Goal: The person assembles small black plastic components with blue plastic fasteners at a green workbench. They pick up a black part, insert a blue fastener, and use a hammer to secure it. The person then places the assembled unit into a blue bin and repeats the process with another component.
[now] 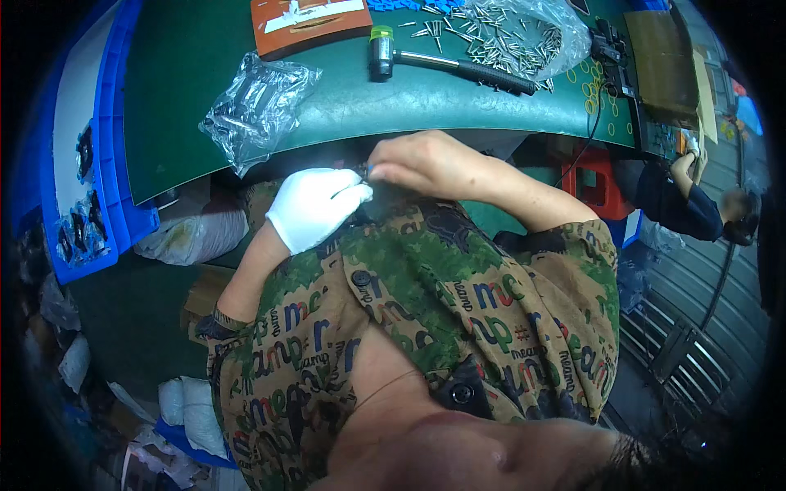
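Observation:
My left hand [315,209], in a white glove, is closed in a pinch in front of my body, just off the table's near edge. Bare and with bent fingers, my right hand [416,162] meets it from the right, thumb and fingertips pressed together. Between the two sets of fingertips is a small dark piece [365,177], mostly hidden, and a speck of blue shows by the right fingertips. On the table beyond lie a clear plastic bag [255,106] with dark parts inside and a mallet [458,65] with a black grip and yellow-topped head.
The green table [172,106] also bears an orange-brown block [311,24], small blue pieces [417,4], many metal pins [512,41] partly in a bag and yellow rings [595,86]. A blue tray [115,164] stands left. A red stool [602,184] and another person [692,204] are right.

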Tool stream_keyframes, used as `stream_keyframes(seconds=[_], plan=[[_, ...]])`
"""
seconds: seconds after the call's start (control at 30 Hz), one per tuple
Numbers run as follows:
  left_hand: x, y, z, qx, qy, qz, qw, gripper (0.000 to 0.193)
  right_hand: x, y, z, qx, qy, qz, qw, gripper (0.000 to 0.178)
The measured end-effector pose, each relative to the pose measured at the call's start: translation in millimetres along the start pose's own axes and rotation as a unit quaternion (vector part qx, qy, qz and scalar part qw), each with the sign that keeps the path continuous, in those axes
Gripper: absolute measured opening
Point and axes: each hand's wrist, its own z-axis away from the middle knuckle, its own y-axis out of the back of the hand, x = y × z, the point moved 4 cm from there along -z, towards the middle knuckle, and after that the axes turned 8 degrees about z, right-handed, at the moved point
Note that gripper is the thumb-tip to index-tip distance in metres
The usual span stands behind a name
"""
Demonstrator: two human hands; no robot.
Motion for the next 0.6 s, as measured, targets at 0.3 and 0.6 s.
stream_keyframes(seconds=[0.3, 0.6], plan=[[11.4, 2.1, -4.3, -0.015, -0.047, -0.043, 0.998, 0.011, -3.4, -2.3, 7.7, -0.044, -0.048, -0.012, 0.998, 0.029], [10.6, 2.7, -5.3, -0.023, 0.01, -0.013, 1.0, 0.014, -7.6, -5.6, 7.1, -0.073, -0.04, -0.006, 0.997, 0.027]])
